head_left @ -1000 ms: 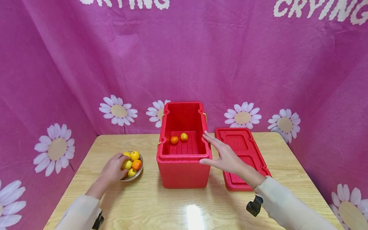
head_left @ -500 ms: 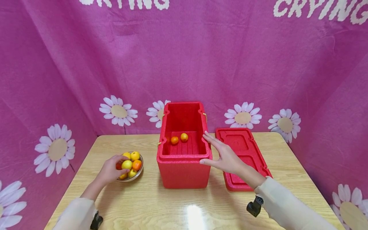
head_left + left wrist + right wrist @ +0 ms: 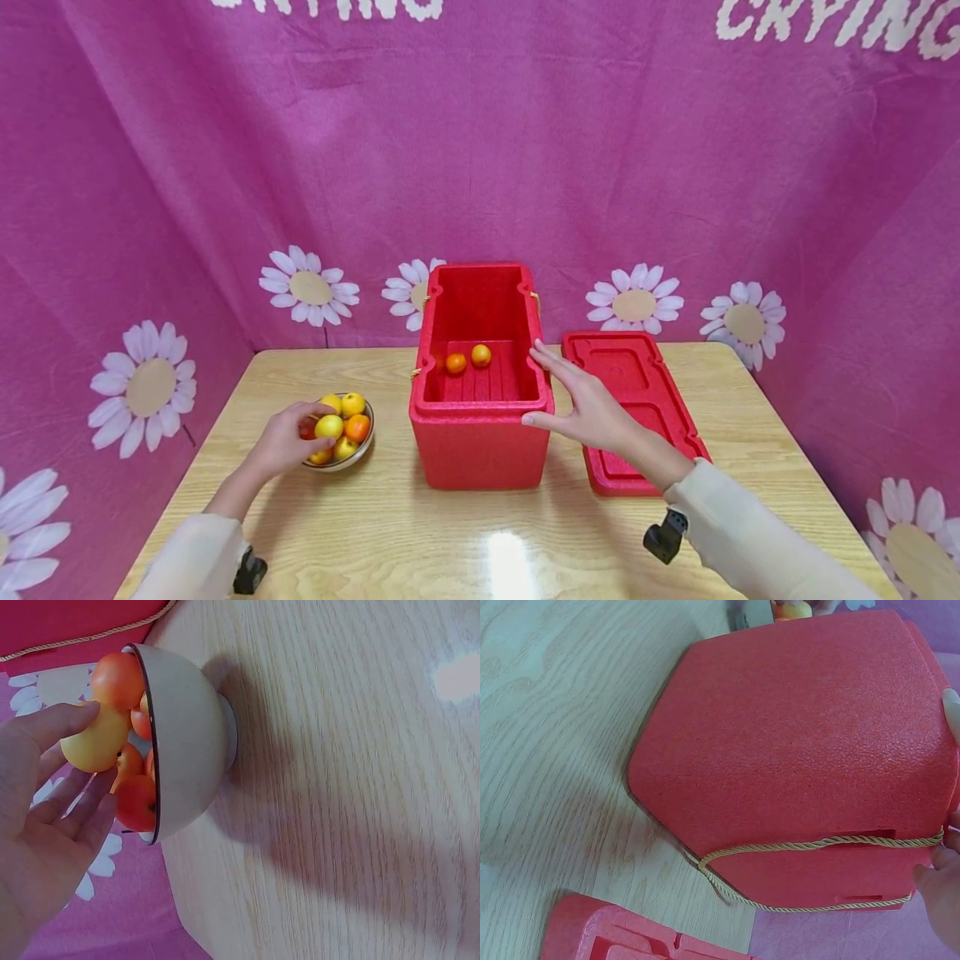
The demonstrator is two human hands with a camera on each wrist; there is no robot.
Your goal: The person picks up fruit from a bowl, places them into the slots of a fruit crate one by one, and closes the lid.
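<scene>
A pale bowl (image 3: 187,742) full of small yellow and orange-red fruits stands on the table at the left. My left hand (image 3: 283,442) is at its left side and pinches a yellow apple (image 3: 94,742) between thumb and fingers, just above the other fruits. In the middle stands a red foam box (image 3: 480,454) without its lid; an orange fruit (image 3: 455,363) and a yellow-orange fruit (image 3: 481,356) lie on its floor. With fingers spread and fairly straight, my right hand (image 3: 592,412) rests on the box's near right rim.
The red lid (image 3: 637,417) lies flat on the table to the right of the box. A twisted gold cord (image 3: 817,844) runs along the box's side. Behind the wooden table (image 3: 390,533) hangs a pink flowered cloth (image 3: 480,150).
My left hand has drawn back slightly to the left, and the yellow apple has come up a little with it. The right hand keeps its place on the rim.
</scene>
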